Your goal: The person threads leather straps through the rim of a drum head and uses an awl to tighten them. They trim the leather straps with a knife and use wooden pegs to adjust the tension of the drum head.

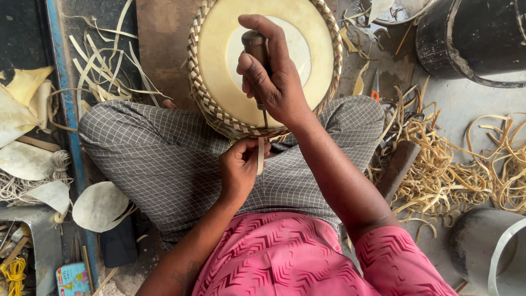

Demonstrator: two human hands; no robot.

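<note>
A round cream-coloured basket (219,60) with a plaited cane rim lies upside down on my crossed legs in grey checked trousers. My right hand (274,77) is closed around a dark wooden-handled awl (255,45), its thin metal point pushed into the rim at the near edge. My left hand (238,164) sits just under that rim, pinching a pale flat cane strip (261,159) that hangs down from the weave.
Curled cane shavings (444,170) pile up on the right beside a dark wooden block (400,167). Black drums (471,38) stand at upper right, a grey bucket (487,246) at lower right. Loose strips (104,66), pale cut discs (98,205), string and a small box (71,278) lie left.
</note>
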